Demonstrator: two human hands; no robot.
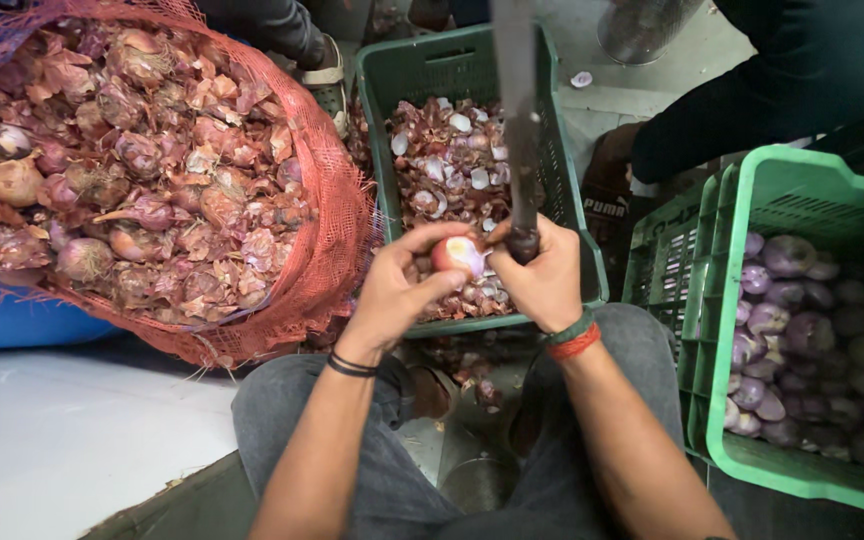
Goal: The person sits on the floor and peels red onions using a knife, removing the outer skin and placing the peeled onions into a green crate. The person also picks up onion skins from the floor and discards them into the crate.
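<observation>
At far left I see a red mesh sack [152,160] heaped with unpeeled onions. My left hand [402,285] curls its fingers and thumb around a half-peeled onion [460,255] — held above the dark green crate [572,200] of skins. My right hand [544,275] is fisted tight on a knife [518,120], blade upright, just beside the onion. Rightmost, a bright green crate [742,300] holds peeled onions.

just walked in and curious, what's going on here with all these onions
A seated person is peeling an onion, held in the left hand against a long upright blade that the right hand grips. Skins fill the green crate ahead. Unpeeled onions sit in a red mesh sack; peeled ones fill another crate.
</observation>
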